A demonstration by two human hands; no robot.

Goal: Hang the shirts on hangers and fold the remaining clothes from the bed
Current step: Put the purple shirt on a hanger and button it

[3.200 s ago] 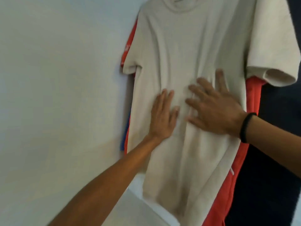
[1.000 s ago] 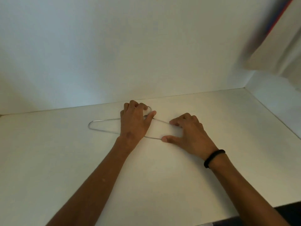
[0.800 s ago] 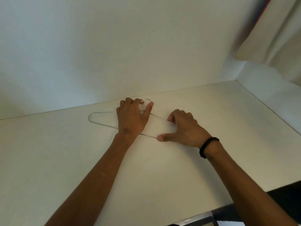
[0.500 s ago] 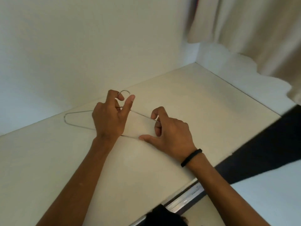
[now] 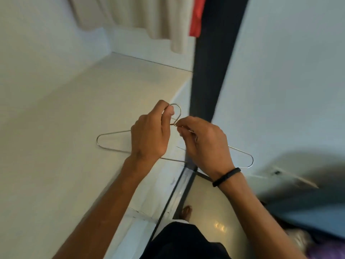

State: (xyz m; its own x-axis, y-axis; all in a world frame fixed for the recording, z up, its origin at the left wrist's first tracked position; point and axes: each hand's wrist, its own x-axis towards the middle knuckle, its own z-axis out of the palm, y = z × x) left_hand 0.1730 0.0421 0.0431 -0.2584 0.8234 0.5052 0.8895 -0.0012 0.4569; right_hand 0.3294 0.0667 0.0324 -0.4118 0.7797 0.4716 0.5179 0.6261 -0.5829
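— So where's the hanger [image 5: 110, 148]?

— Off the shelf [image 5: 61, 128], over its front edge, held in both my hands.

— How are you holding it?

— My left hand [image 5: 150, 136] pinches the hook at the top. My right hand [image 5: 203, 144] is curled round the wire by the neck, one shoulder loop sticking out past my wristband [image 5: 226, 177].

— And the shirts?

— A beige shirt [image 5: 141, 19] and a red one [image 5: 196, 15] hang above the shelf's far edge.
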